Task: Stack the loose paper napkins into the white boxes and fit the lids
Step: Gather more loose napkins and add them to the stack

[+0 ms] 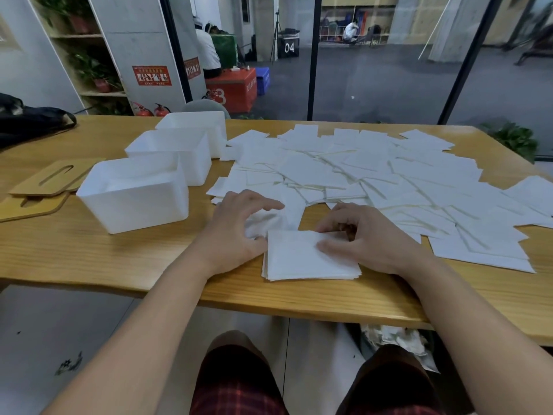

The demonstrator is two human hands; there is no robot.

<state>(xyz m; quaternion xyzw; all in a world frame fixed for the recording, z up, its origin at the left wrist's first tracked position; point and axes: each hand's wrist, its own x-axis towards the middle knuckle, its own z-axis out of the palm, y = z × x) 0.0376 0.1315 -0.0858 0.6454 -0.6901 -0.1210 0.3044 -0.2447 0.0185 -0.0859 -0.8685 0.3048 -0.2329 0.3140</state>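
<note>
While the loose white square paper napkins [359, 172] lay fanned across the pale wooden table [89, 253], we kept a small squared-up stack of thin white napkins [302, 259] right between our palms, close to the table's near edge where both wrists could work it. Our left hand [236, 226] sat at the stack's left edge, fingers spread and loosely arched over one soft, crumpled napkin [266, 220] just beyond the stack; whether it truly pinched that sheet, we could not tell. Our right hand [365, 235] covered the stack's far right corner, thumb lying flat on the top sheet and fingers curled over the far edge, a narrow hold, pinning the pile so the flimsy layers would not slide.

The stack's near edge showed many fine, slightly ragged layers, matte and limp. Out past our left hand stood three white translucent plastic boxes [134, 196], open-topped, smooth-walled and round-cornered, lined up diagonally away from us; the nearest one stood closest to the grip, likely the first to fill. Farther left of them lay flat tan wooden lids with slots [51, 178], one overlapping another, parked aside until the boxes were full. We judged the job barely begun.
</note>
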